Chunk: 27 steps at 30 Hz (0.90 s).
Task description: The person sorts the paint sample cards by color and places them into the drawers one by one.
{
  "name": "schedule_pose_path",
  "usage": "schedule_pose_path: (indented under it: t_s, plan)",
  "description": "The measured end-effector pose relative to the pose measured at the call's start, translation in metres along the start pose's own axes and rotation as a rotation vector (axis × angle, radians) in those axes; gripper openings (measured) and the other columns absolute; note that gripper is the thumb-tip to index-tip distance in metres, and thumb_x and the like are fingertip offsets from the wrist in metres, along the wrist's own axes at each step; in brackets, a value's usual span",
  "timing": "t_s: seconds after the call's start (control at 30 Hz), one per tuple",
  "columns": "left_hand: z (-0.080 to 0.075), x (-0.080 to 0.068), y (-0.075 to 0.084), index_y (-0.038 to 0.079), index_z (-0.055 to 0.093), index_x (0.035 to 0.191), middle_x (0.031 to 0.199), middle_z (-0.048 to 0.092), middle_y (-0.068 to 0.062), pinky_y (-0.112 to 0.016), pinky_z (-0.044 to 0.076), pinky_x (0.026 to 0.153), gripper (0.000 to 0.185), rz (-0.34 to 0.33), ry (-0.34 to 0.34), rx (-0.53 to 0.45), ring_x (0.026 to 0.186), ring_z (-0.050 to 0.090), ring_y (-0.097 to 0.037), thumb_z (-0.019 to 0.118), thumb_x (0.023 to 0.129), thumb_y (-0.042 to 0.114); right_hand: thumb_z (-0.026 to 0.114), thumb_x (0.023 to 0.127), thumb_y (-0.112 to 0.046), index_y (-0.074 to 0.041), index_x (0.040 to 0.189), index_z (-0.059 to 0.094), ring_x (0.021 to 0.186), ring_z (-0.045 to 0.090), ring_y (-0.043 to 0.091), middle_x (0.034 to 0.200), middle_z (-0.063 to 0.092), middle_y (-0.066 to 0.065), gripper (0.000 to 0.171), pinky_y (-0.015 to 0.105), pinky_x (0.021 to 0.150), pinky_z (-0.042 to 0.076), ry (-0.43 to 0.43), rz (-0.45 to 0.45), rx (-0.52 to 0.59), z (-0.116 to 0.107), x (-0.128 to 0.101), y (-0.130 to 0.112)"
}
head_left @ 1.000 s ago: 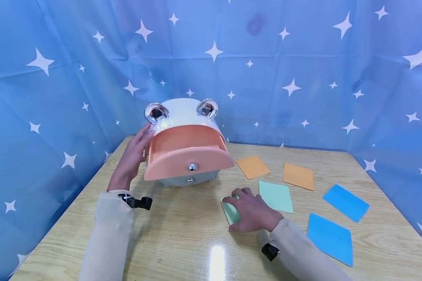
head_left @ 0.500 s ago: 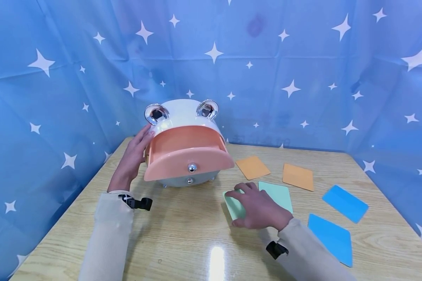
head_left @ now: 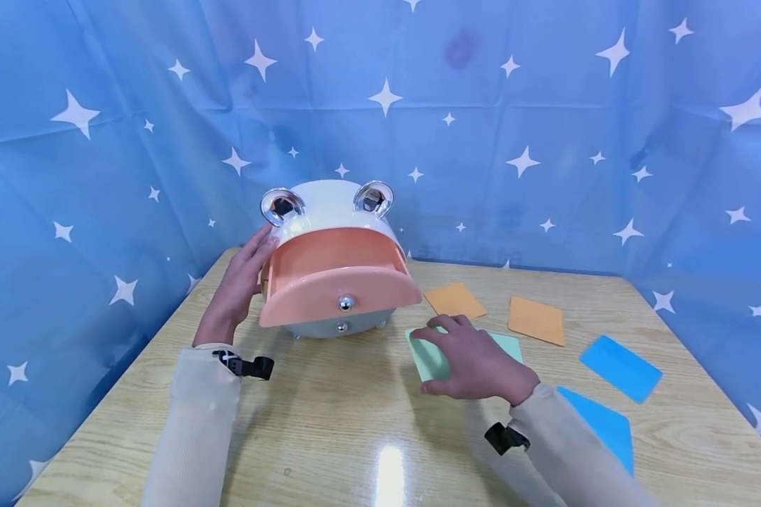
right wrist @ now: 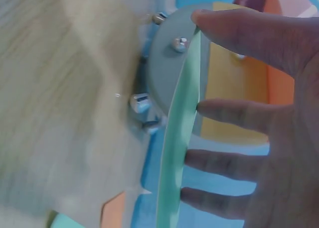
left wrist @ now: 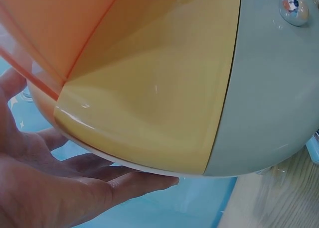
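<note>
- While the left hand [head_left: 237, 285] is resting flat against the side of the box [head_left: 320, 204], fingers straight and gripping nothing, the pink drawer [head_left: 339, 278] is standing pulled out, so the opening looks done
- Gripping a green card [head_left: 426, 358] between thumb and fingers, the right hand [head_left: 475, 362] is lifting it off the table [head_left: 330, 422] just in front of the box; the wrist view is showing it edge-on
- Nothing is showing inside the drawer, though its floor is mostly hidden from the head view, so this may be the first card going in
- A second green card [head_left: 507, 345], two orange cards [head_left: 453, 299] [head_left: 535, 320] and two blue cards [head_left: 620, 358] [head_left: 599, 426] are lying flat, untouched, so most of the work seems left
</note>
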<state>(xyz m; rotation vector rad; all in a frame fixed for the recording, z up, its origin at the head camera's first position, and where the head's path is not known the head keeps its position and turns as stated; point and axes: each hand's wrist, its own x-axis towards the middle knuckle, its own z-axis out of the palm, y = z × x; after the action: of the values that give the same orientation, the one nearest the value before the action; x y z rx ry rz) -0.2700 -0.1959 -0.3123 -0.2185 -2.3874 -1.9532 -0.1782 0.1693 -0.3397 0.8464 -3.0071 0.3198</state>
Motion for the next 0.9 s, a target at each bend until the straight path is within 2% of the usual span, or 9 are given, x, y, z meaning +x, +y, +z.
schedule_pose_path:
  t_s: [0.33,0.67,0.8,0.9]
  plan:
    - [0.001,0.0,0.001,0.028,0.017,0.162,0.17,0.019,-0.007,-0.069,0.035,0.112,0.072,0.01,-0.001,0.001,0.155,0.023,-0.034,0.043,0.101,0.056,0.083,0.078,-0.043,-0.024,0.139,0.057,0.12,0.051,0.036,0.14,0.053,0.009,0.069,0.039,0.07,0.05,0.041,0.04,0.047,-0.026,0.001,0.003]
    - [0.0,0.0,0.0,0.029,0.016,0.162,0.17,0.019,-0.007,-0.069,0.035,0.112,0.073,-0.002,0.002,0.005,0.155,0.023,-0.034,0.043,0.101,0.058,0.08,0.081,-0.042,-0.023,0.142,0.055,0.121,0.05,0.036,0.145,0.051,0.011,0.069,0.04,0.072,0.05,0.079,0.085,0.087,-0.054,-0.001,0.01]
    - [0.0,0.0,-0.001,0.029,0.016,0.162,0.17,0.019,-0.007,-0.069,0.034,0.112,0.073,-0.001,0.004,0.002,0.155,0.023,-0.034,0.043,0.101,0.058,0.078,0.085,-0.041,-0.02,0.145,0.052,0.131,0.046,0.04,0.149,0.048,0.015,0.069,0.052,0.091,0.05,0.095,0.06,0.109,-0.068,-0.001,0.011]
    - [0.0,0.0,-0.001,0.029,0.016,0.162,0.17,0.019,-0.007,-0.069,0.034,0.112,0.073,0.004,0.003,0.002,0.155,0.023,-0.034,0.043,0.101,0.058,0.077,0.086,-0.041,-0.019,0.147,0.05,0.138,0.042,0.041,0.151,0.046,0.015,0.07,0.061,0.104,0.043,0.098,0.044,0.118,-0.08,0.003,0.01]
